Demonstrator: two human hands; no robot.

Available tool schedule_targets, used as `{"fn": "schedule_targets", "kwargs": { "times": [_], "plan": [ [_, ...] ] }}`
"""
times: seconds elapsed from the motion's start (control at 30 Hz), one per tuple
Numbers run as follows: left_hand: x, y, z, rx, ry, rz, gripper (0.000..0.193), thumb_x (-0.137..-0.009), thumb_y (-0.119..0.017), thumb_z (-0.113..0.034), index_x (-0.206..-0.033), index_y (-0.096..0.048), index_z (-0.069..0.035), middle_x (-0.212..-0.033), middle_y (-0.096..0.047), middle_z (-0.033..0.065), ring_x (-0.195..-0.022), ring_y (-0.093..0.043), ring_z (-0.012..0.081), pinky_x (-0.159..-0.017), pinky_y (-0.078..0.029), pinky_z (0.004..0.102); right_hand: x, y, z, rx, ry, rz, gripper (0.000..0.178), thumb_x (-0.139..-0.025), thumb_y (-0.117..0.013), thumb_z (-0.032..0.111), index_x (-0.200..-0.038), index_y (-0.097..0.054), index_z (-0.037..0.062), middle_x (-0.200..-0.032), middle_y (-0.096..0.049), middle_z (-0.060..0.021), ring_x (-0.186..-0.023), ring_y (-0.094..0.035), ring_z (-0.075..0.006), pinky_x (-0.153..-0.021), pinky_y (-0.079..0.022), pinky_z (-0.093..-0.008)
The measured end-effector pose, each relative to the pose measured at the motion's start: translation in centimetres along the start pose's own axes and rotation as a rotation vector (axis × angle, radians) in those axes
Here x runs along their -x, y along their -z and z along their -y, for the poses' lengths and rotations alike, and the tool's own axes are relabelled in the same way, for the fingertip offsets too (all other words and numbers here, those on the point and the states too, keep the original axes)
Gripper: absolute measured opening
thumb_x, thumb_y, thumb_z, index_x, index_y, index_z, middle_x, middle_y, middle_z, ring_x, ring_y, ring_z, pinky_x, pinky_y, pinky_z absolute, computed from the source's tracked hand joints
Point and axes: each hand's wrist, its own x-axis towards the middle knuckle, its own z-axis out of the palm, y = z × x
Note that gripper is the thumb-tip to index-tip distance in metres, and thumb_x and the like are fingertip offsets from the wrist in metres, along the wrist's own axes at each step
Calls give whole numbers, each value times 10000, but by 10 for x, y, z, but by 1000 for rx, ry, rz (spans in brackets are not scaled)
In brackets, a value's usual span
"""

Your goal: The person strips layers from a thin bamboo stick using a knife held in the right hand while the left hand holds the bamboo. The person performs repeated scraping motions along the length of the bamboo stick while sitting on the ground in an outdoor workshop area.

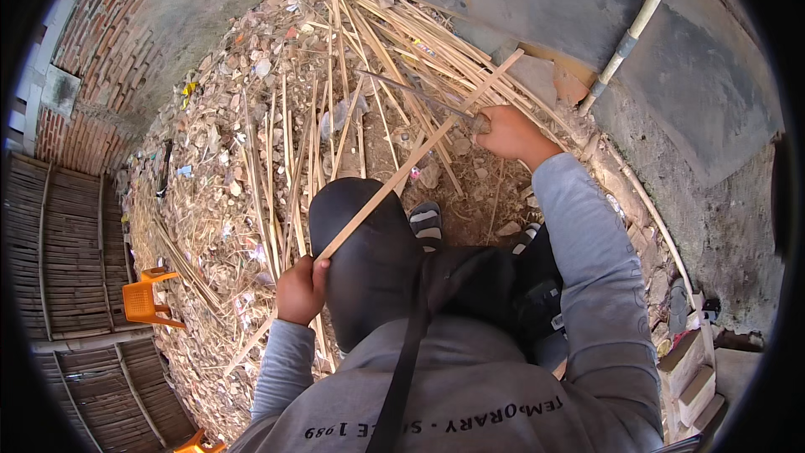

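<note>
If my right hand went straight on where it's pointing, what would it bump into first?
Probably the long, flat, pale wooden strip, just ahead of your right hand. Depth is unclear, so it might pass above or below.

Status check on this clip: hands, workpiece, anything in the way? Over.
Left hand gripping long pale strip. Right hand holding long blade. Strip slants over black-clad leg. Loose strips on ground beyond; nothing evidently blocking hands.

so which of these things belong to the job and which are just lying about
In the job:
long pale wooden strip, held in the left hand
long thin blade, held in the right hand
loose strips ahead, probably

Apparently just lying about:
orange chair at far left
crumpled clear plastic
yellow scrap
</note>
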Motion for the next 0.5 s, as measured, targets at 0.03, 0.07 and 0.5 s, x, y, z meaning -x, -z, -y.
{"fn": "schedule_targets", "kwargs": {
  "times": [0.03, 0.07, 0.5],
  "plan": [
    [2, 1, 1, -4, 6, -5, 468, -1030, -574, -413, -760, -519, -34, -638, -576, 227, -614, -589, 460, -549, -434, 518, -1, -4, 0, -7, -47, -17, 360, -777, -762, 234, -1089, -722, 58, -915, -709, -217, -887, -680, -411, -790, -541, -467],
    [4, 1, 3, 4, 13, -5, 469, -1032, -571, -411, -763, -520, -31, -639, -575, 229, -616, -588, 462, -550, -432, 518, 1, 2, 13, -10, -42, -11, 360, -777, -762, 234, -1089, -722, 58, -915, -709, -217, -887, -680, -411, -790, -541, -467],
    [1, 5, 7, 197, 73, 78, 479, -1067, -522, -368, -775, -544, 11, -647, -574, 226, -575, -569, 393, -551, -421, 477, 4, 12, 38, -6, 96, 87, 234, -776, -719, 227, -966, -711, 92, -905, -702, -185, -903, -674, -410, -793, -540, -497]
  ]
}}
